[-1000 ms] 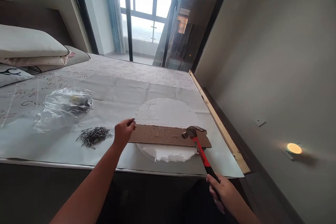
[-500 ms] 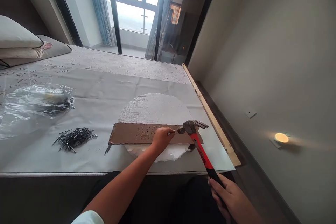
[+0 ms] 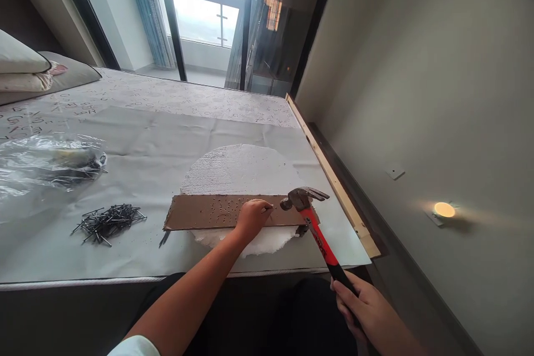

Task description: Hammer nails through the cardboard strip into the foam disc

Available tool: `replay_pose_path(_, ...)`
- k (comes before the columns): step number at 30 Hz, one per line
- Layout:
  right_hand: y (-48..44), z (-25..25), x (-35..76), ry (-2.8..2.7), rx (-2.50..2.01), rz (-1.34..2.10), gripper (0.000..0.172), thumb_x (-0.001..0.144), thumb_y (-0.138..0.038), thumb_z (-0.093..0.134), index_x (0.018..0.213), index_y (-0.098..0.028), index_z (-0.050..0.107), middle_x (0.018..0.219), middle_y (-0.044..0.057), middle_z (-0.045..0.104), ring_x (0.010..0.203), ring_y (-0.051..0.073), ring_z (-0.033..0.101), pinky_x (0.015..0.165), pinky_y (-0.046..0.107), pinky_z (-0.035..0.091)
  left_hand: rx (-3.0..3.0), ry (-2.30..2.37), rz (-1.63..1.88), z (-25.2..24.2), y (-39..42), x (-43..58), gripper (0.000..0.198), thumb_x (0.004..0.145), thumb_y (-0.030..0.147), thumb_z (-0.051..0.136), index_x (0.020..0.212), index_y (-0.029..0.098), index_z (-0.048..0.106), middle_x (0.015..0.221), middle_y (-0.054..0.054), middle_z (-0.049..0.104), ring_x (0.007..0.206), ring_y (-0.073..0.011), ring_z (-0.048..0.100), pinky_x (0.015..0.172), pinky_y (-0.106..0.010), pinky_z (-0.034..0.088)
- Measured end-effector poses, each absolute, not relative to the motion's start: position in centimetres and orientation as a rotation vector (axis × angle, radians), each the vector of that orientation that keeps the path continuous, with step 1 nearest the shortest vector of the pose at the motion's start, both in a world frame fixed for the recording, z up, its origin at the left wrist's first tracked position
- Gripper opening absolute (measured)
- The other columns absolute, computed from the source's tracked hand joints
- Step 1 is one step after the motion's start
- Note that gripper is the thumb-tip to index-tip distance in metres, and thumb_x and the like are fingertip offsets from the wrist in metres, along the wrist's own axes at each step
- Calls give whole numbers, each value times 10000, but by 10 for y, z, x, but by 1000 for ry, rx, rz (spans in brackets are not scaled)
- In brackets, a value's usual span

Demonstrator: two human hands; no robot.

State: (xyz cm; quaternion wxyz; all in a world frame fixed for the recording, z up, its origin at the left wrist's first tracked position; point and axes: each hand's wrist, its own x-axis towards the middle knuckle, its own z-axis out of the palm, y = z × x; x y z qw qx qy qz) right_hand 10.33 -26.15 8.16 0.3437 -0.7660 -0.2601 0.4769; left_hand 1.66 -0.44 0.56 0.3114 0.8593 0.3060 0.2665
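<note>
Cardboard strip (image 3: pixel 200 212) under left hand (image 3: pixel 250 218)

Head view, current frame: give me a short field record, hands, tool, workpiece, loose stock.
left hand: on the cardboard strip, fingertips pinched as if on a nail; nail itself too small to confirm
right hand: gripping hammer at the black handle end
hammer head: just above the strip's right part, beside the left fingertips
cardboard strip: lies across a white foam disc, many small holes or nail heads in it
loose nails: pile left of the strip
plastic bag: far left
</note>
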Motion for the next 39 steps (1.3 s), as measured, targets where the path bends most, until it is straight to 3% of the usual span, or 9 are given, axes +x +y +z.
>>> replay_pose_path(19, -259, 82, 101, -758, -2004, 1245, 432, 830, -609, 358, 663, -213, 400, 463, -100, 326, 352, 51, 277, 353, 186, 300, 2320, 811, 702, 0, -6, 18, 111, 751, 202, 603, 704, 199, 703, 741, -41, 671, 713, -157, 598, 619, -245, 442)
replay_pose_path(29, -243, 88, 93, -797, -2070, 1229, 471, 766, -686, 368, 695, -221, 374, 476, -107, 273, 362, 54, 225, 342, 192, 204, 2341, 763, 736, -12, -5, 16, 165, 761, 200, 571, 638, 206, 680, 668, -27, 638, 705, -146, 586, 640, -237, 431)
replay_pose_path(35, -246, 93, 93, -794, -2119, 1100, 437, 790, -637, 393, 668, -218, 372, 459, -103, 298, 355, 54, 266, 371, 201, 245, 2388, 754, 685, -17, -4, 14, 144, 761, 200, 554, 689, 198, 679, 766, -21, 662, 751, -156, 586, 632, -248, 416)
replay_pose_path(39, -247, 80, 87, -816, -2115, 1123, 471, 757, -676, 395, 665, -213, 396, 460, -96, 302, 355, 57, 270, 350, 199, 213, 2435, 777, 640, -18, -4, 14, 150, 733, 169, 559, 632, 188, 668, 679, -25, 629, 716, -150, 576, 639, -246, 416)
